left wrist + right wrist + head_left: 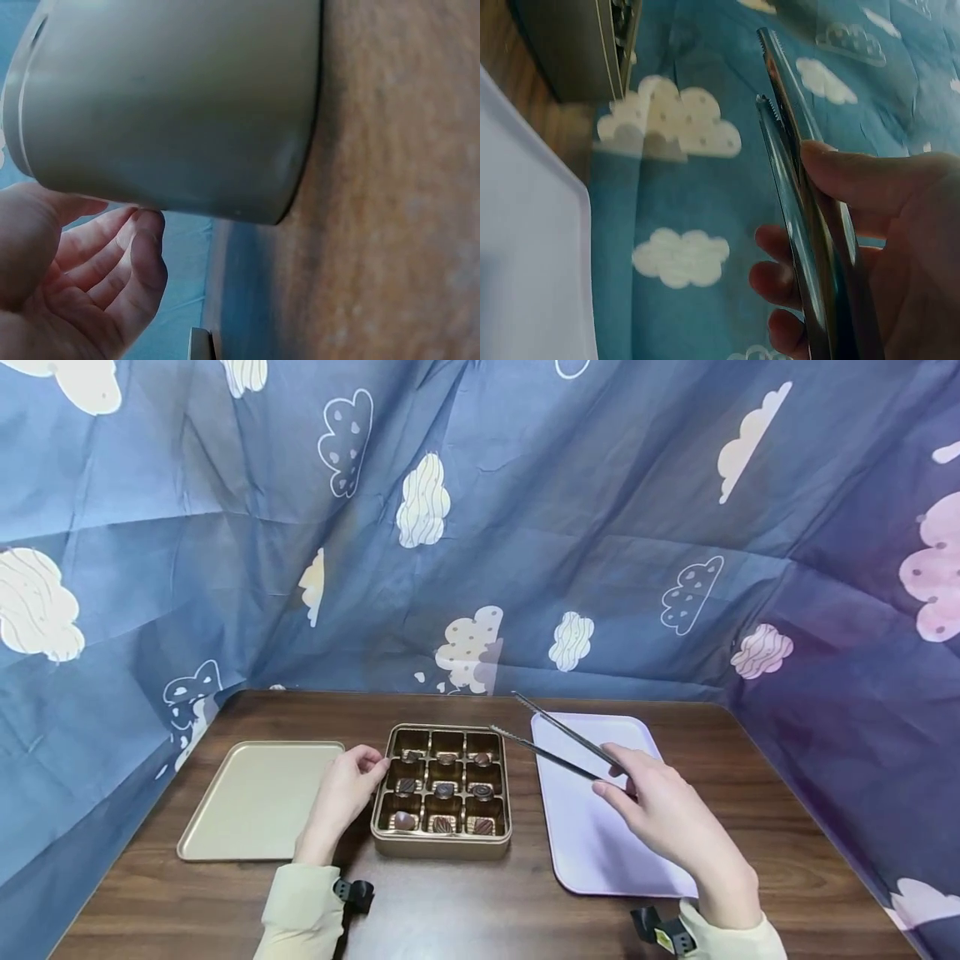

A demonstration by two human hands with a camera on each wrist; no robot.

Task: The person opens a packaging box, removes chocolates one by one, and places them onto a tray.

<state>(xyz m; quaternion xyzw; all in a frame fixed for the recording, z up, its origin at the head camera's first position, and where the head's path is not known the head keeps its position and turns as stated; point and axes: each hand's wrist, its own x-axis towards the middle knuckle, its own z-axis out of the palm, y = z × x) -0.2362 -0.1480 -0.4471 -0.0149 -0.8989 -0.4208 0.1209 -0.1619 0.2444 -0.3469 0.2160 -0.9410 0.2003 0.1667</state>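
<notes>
A square gold tin with a divided gold insert stands mid-table, with chocolates in its compartments. My left hand is at the tin's left side, its fingertips touching the outer wall; in the left wrist view the bent fingers meet that wall without wrapping round it. My right hand grips a pair of metal tongs between thumb and fingers. The tongs' arms are spread and their serrated tips point toward the tin's back right corner, with nothing between them.
On the left lies a flat beige tray. A pale lilac tray lies right of the tin, partly under my right hand and the tongs. A blue cloud-patterned cloth hangs behind and beside the wooden table.
</notes>
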